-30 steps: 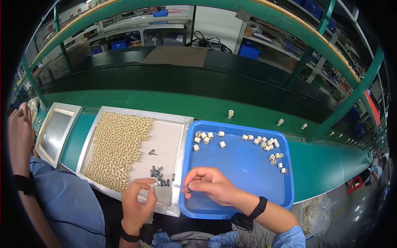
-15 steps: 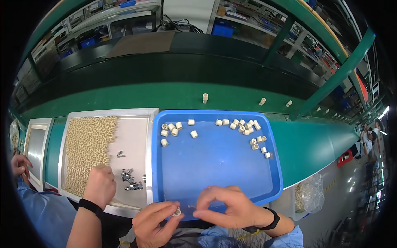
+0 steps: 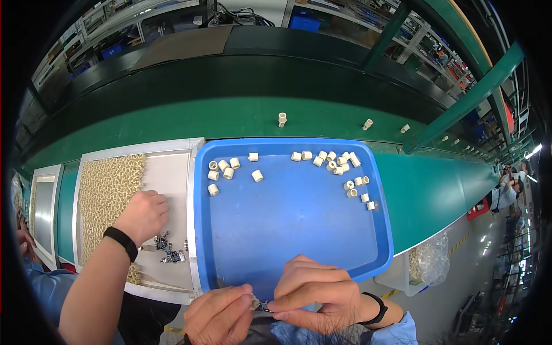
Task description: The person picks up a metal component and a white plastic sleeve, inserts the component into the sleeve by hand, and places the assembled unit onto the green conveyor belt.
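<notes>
Near the lower edge, my left hand (image 3: 221, 316) pinches a short cream-coloured cylinder (image 3: 255, 301) between thumb and fingers. My right hand (image 3: 319, 293) is closed beside it, its fingertips gripping a small shiny metal piece (image 3: 264, 307) against the cylinder's open end. How far the metal piece sits inside cannot be made out. Both hands are over the near rim of a blue tray (image 3: 293, 241). Loose cream cylinders (image 3: 257, 176) lie along the tray's far side and far right corner.
At left, a co-worker's hand (image 3: 144, 215) with a black wristband hovers over a metal-framed tray (image 3: 192, 230) of many cream rings (image 3: 106, 195) and a small heap of metal parts (image 3: 169, 250). Several cream pieces (image 3: 282, 119) stand along the green belt. A green post (image 3: 471, 95) rises at right.
My right hand's fingertips have closed on a metal piece and come up to the cylinder in my left hand. The co-worker's hand has moved up beside the heap. The view has shifted slightly.
</notes>
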The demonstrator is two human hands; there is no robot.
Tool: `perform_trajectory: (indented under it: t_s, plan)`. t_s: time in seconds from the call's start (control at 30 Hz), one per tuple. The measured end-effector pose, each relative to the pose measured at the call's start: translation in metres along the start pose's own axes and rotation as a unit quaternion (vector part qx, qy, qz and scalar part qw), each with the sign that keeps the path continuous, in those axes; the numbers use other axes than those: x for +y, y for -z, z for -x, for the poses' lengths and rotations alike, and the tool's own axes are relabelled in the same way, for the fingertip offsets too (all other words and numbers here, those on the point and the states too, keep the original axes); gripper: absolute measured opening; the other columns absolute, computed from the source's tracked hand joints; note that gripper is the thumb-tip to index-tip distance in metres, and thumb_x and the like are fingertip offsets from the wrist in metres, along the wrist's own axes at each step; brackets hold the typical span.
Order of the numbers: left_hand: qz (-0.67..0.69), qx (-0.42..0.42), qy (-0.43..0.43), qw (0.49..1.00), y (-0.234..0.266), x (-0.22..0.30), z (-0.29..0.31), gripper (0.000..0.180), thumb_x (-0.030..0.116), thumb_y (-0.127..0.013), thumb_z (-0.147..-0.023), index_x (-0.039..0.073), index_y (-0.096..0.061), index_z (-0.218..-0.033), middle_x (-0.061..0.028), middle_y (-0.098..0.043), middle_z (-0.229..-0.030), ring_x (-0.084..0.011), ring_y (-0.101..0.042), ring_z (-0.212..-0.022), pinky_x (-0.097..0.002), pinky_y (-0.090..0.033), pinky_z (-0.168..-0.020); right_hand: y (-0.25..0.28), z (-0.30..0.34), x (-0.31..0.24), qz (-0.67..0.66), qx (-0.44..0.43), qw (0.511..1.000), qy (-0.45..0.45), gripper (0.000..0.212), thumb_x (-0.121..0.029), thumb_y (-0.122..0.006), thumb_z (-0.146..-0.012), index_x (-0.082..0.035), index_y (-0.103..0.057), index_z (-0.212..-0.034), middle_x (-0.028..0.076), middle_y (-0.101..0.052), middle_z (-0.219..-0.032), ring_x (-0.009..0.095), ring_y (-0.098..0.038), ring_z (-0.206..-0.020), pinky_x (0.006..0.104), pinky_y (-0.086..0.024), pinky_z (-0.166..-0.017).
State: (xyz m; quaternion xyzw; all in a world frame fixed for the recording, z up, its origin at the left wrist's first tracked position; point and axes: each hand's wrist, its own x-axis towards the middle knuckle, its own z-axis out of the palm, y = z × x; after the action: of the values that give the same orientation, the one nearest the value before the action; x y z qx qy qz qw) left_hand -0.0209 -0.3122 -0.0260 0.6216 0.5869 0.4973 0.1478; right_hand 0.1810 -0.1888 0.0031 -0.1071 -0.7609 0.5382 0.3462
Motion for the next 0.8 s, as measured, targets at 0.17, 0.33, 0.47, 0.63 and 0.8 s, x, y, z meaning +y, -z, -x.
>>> perform_trajectory:
  t_s: [0.17,0.33,0.47,0.63,0.8]
  plan:
    - [0.017,0.005,0.009,1.000,-0.002,-0.001,0.001,0.040,-0.012,-0.079,-0.082,0.002,-0.070,-0.118,-0.0203,-0.076,-0.110,-0.0294,-0.076,-0.086,-0.0355,-0.063,-0.076,-0.004,0.005,0.002,0.005,0.050,0.998,0.024,0.023,-0.003,-0.091,-0.084,0.002,-0.078,-0.103,0.012,-0.077,-0.086,0.024,-0.072,-0.075,0.0390,-0.052,-0.073]
    - [0.035,0.011,0.019,0.999,-0.003,-0.003,0.004,0.039,-0.012,-0.079,-0.083,0.002,-0.069,-0.118,-0.0204,-0.075,-0.110,-0.0290,-0.076,-0.087,-0.0356,-0.062,-0.077,-0.016,0.012,0.001,0.043,0.086,0.995,0.024,0.025,-0.005,-0.094,-0.082,0.001,-0.077,-0.099,0.012,-0.077,-0.087,0.025,-0.073,-0.073,0.0418,-0.055,-0.073]
    - [0.046,0.019,0.027,0.998,-0.002,-0.004,0.007,0.039,-0.012,-0.079,-0.083,0.002,-0.068,-0.119,-0.0205,-0.074,-0.111,-0.0286,-0.075,-0.088,-0.0357,-0.062,-0.078,-0.027,0.016,0.004,0.053,0.111,0.992,0.036,0.026,-0.006,-0.095,-0.081,0.001,-0.076,-0.098,0.012,-0.077,-0.087,0.025,-0.074,-0.073,0.0438,-0.058,-0.074]
    - [0.060,0.028,0.036,0.997,-0.001,-0.007,0.011,0.039,-0.012,-0.079,-0.084,0.002,-0.068,-0.119,-0.0207,-0.074,-0.111,-0.0282,-0.075,-0.090,-0.0357,-0.062,-0.079,-0.041,0.011,0.011,0.018,0.155,0.984,0.082,0.022,-0.001,-0.093,-0.077,0.005,-0.075,-0.090,0.014,-0.074,-0.082,0.024,-0.065,-0.065,0.0363,-0.049,-0.065]
    - [0.074,0.037,0.043,0.996,-0.002,-0.009,0.015,0.039,-0.012,-0.078,-0.085,0.002,-0.067,-0.119,-0.0208,-0.073,-0.112,-0.0278,-0.075,-0.091,-0.0358,-0.062,-0.079,-0.040,0.022,0.010,0.082,0.131,0.986,0.068,0.030,-0.007,-0.096,-0.080,-0.001,-0.075,-0.101,0.011,-0.076,-0.086,0.024,-0.075,-0.074,0.0440,-0.059,-0.075]
